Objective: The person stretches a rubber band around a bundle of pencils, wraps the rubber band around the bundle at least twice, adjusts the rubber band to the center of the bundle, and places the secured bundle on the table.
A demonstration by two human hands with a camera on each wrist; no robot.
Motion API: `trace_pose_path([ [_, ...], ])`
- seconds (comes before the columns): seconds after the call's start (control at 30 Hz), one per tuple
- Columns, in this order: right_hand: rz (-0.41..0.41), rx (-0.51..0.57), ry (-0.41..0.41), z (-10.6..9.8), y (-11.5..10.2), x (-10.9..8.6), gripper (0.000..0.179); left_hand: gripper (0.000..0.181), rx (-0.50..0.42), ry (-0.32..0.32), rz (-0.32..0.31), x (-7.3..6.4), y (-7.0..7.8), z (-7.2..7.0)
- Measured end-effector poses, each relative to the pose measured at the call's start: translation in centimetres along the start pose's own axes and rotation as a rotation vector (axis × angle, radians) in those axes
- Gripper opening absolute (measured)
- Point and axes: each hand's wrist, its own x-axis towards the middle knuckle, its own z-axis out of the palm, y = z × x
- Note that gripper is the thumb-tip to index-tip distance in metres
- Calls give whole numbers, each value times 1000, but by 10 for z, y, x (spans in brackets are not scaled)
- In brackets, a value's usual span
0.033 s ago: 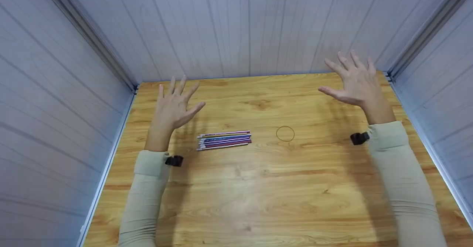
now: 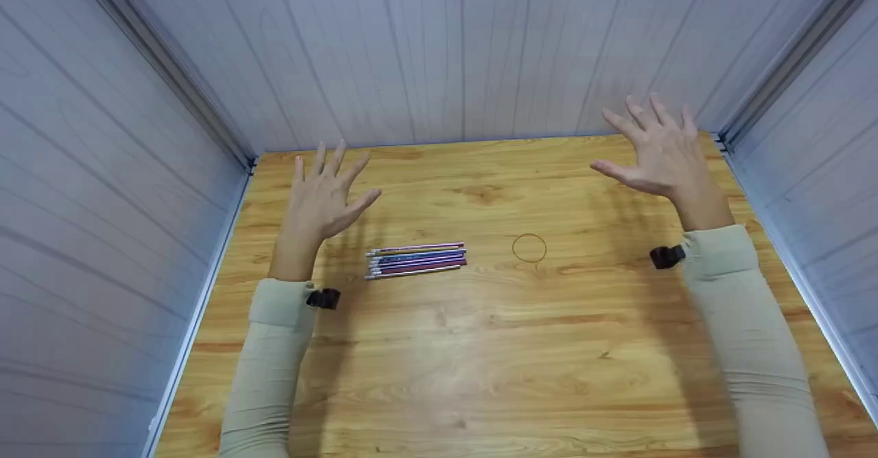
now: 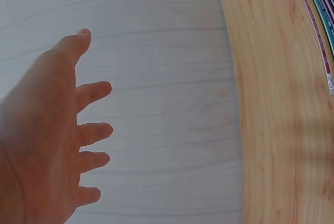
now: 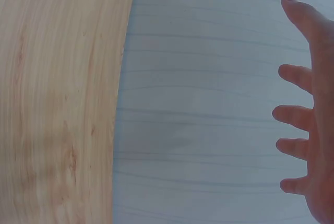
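Several pencils point(image 2: 417, 260) with shiny, coloured barrels lie side by side on the wooden table, their eraser ends to the left. To their right is a thin rubber band point(image 2: 529, 247), lying as a round loop. My left hand point(image 2: 321, 201) hovers above and left of the pencils, fingers spread, touching nothing. Over the table's far right part my right hand point(image 2: 662, 156) is held up, its fingers also spread and holding nothing. In the left wrist view the pencils point(image 3: 319, 20) show only at the upper right corner.
The wooden table point(image 2: 466, 362) ends at a pale panelled back wall point(image 2: 439, 53). Similar walls stand at the left point(image 2: 103, 225) and right point(image 2: 816, 170). A small black camera sits on each wrist, the left camera point(image 2: 324, 299) and the right camera point(image 2: 667, 257).
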Motion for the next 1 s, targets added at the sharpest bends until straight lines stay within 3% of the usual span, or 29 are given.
trace_pose_path([
  [0.47,-30,12,-20,5,-14,9,94,79,-18,-23,-3,-1,-4,3],
  [1.0,-132,39,-16,29,-56,26,91,78,-34,-19,-29,-21,-24,7],
])
